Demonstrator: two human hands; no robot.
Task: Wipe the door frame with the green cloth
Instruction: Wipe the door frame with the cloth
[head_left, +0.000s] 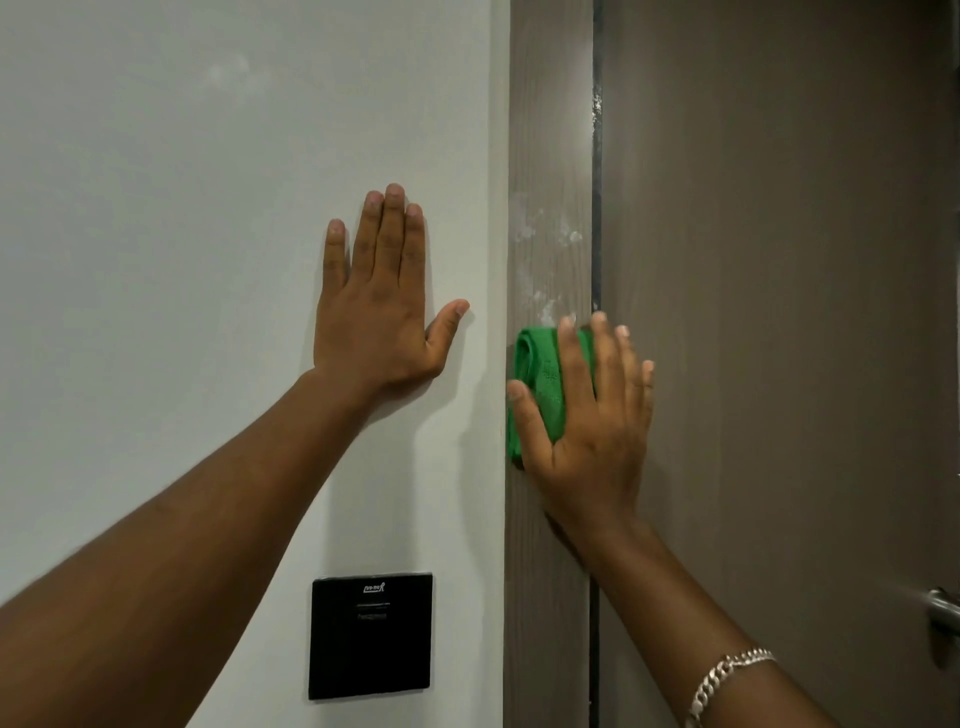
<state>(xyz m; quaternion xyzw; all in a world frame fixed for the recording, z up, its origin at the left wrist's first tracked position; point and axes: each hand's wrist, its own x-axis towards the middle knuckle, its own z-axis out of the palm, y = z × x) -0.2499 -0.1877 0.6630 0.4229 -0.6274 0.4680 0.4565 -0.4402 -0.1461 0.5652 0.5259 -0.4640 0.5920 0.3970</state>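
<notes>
R hand (587, 415): fingers spread, flat on green cloth (537, 384), on door frame (545, 156).
L hand (379, 312): fingers straight, on wall (156, 208).
Risk: white marks (540, 234) above cloth get missed; folded cloth could slip, no grip.

Right hand (587, 415) pressing folded green cloth (540, 384) flat on wooden door frame (550, 130), left hand (379, 312) flat on white wall (156, 208)

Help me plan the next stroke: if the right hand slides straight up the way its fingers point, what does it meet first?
Likely the whitish smudges on the door frame, just above the green cloth under the right hand; nothing solid blocks it.
</notes>
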